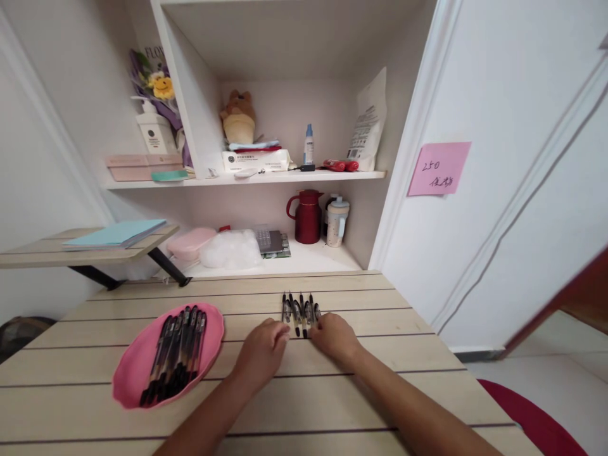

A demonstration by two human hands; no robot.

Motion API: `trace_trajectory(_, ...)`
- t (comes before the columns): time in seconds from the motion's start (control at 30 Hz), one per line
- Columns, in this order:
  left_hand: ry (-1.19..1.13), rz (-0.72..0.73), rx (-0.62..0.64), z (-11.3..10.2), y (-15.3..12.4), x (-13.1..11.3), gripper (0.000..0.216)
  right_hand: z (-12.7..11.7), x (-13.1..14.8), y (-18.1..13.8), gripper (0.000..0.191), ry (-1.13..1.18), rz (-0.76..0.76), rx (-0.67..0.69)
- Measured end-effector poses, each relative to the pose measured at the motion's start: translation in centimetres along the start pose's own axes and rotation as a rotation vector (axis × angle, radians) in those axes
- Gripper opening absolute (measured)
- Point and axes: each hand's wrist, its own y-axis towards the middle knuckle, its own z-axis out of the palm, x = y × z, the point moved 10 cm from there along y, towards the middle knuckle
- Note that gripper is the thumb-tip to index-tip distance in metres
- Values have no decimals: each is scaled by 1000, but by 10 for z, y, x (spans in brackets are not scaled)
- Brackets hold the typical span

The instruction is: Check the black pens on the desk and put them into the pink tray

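Several black-capped pens [297, 310] lie side by side in a short row on the slatted wooden table, pointing away from me. At the row's left end is my left hand [263, 354], its fingers curled together, and the near part of the leftmost pen disappears behind them. My right hand [335, 339] closes its fingertips around the rightmost pen [317, 311], which is mostly hidden. To the left, a pink scalloped tray [124, 373] holds many more black pens [178, 348], piled lengthwise.
A small raised stand [23, 258] with light-blue paper [116, 233] is at the left. Behind the table, shelves hold a dark red jug [308, 218], a pale cup [336, 225], a plastic bag [231, 249] and a plush toy [239, 120]. A wall borders the right side.
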Motion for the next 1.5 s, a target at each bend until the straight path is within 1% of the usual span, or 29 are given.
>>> trace_trajectory(0.03,-119,-62,26,12,3,3,21,-3,0,0,20,33,-4,-5)
trace_trajectory(0.07,-248,-157,61,24,4,9,21,-7,0,-2,21,66,-14,-14)
trace_trajectory(0.13,-463,-349,135,46,4,18,27,-14,6,-9,20,129,-64,-34)
trace_trajectory(0.17,-553,-420,171,55,2,20,32,-16,11,-15,19,157,-101,-35)
trace_trajectory(0.2,-631,-464,202,61,1,19,36,-16,17,-23,18,181,-144,-26)
trace_trajectory(0.3,-828,-510,261,73,-4,11,39,-11,33,-44,16,222,-271,44)
trace_trajectory(0.37,-891,-537,272,77,-8,13,37,-9,35,-51,15,248,-322,93)
trace_trajectory(0.4,-894,-548,270,79,-10,16,37,-10,32,-50,16,258,-329,106)
trace_trajectory(0.47,-869,-557,260,83,-12,25,36,-16,16,-38,17,256,-286,87)
trace_trajectory(0.53,-810,-539,244,85,-10,33,35,-26,-9,-20,11,219,-167,7)
trace_trajectory(0.6,-761,-513,229,86,-8,38,33,-30,-28,-3,5,204,-63,-54)
trace_trajectory(0.63,-741,-492,225,86,-7,39,31,-29,-33,2,7,206,-28,-70)
trace_trajectory(0.7,-705,-435,217,85,-4,36,26,-21,-35,9,16,208,10,-79)
trace_trajectory(0.8,-648,-349,199,80,-2,29,22,-10,-25,10,23,163,9,-103)
trace_trajectory(0.9,-647,-335,186,79,-3,28,22,-4,-13,10,22,97,-24,-135)
trace_trajectory(0.97,-660,-337,175,79,-3,28,23,-1,-10,11,21,74,-37,-125)
trace_trajectory(1.07,-666,-336,168,78,-3,29,25,1,-14,11,23,66,-48,-91)
trace_trajectory(1.17,-646,-319,176,77,-4,27,26,-4,-23,8,25,88,-46,-71)
trace_trajectory(1.23,-621,-298,180,75,-4,24,27,-11,-27,7,22,188,-47,-55)
trace_trajectory(1.27,-606,-286,182,75,-4,22,27,-16,-28,8,19,286,-49,-40)
trace_trajectory(1.37,-554,-247,179,72,-4,16,27,-32,-24,10,12,723,-41,-7)
trace_trajectory(1.43,-518,-215,174,69,-4,12,27,-45,-19,11,17,1011,-42,-35)
trace_trajectory(1.5,-484,-185,172,67,-4,8,27,-57,-14,10,23,1190,-61,-95)
